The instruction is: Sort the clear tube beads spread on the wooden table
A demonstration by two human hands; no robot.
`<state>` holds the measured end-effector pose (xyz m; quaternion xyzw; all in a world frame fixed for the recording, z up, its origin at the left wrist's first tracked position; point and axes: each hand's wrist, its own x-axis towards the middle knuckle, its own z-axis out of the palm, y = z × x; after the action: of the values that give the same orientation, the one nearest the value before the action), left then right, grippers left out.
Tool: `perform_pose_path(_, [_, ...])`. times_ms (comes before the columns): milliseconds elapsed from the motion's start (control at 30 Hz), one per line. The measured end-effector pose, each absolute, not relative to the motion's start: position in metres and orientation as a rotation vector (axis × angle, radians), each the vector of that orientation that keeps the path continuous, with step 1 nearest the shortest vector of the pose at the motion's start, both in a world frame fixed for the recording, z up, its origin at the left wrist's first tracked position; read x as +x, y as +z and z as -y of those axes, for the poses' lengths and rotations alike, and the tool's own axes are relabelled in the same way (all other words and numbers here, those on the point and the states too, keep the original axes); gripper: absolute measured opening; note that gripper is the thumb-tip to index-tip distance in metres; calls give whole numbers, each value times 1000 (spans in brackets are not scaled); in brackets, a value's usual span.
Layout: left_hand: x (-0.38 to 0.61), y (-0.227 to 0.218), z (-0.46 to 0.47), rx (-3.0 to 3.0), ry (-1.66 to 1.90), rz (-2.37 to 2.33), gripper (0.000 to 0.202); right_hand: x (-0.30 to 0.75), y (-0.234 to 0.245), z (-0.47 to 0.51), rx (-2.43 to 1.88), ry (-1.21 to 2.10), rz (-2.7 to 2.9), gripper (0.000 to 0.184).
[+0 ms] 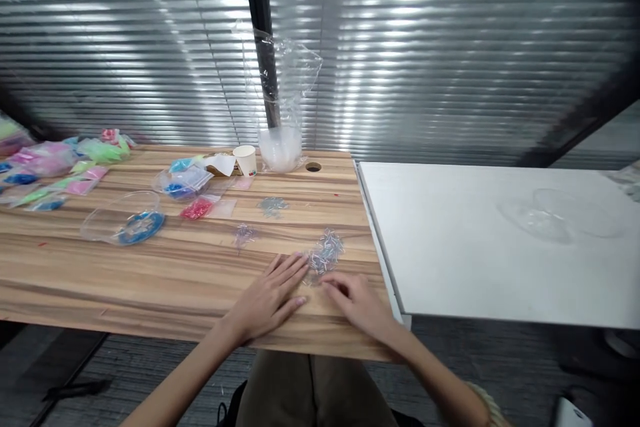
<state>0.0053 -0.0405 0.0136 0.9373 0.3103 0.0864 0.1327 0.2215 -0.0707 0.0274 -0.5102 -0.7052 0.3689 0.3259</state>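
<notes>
My left hand (273, 298) lies flat on the wooden table, fingers stretched out, the tips beside a pile of small silvery tube-shaped pieces (327, 250). At the near edge of that pile my right hand (357, 301) is closed, with thumb and index finger together on a few loose pieces. Whatever is between those fingertips is too small to make out. Farther left sits a smaller heap of purplish pieces (245, 235), and behind it a flat grey heap (273, 207) of similar small bits.
A clear round container (120, 217) with blue contents, a red bag (197, 208), a paper cup (245, 161) and a clear plastic bag (281, 147) stand around the wooden table (200, 287). Colourful bags (55, 160) crowd the far left. A white table (450, 247) adjoins on the right.
</notes>
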Motion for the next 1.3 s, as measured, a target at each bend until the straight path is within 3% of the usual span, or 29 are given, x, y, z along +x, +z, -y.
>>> perform_pose_path(267, [2, 12, 50, 2721, 312, -1063, 57, 208, -1, 93, -1433, 739, 1666, 30])
perform_pose_path(567, [2, 15, 59, 2693, 328, -1087, 61, 200, 0, 111, -1218, 380, 2258, 35])
perform_pose_path(833, [-13, 6, 87, 2218, 750, -1753, 66, 203, -10, 109, -1123, 349, 2170, 34])
perform_pose_path(1100, [-11, 7, 94, 2679, 302, -1281, 57, 200, -3, 111, -1145, 283, 2266, 32])
perform_pose_path(1300, [-60, 8, 87, 2462, 374, -1923, 70, 204, -11, 111, -1037, 225, 2240, 32])
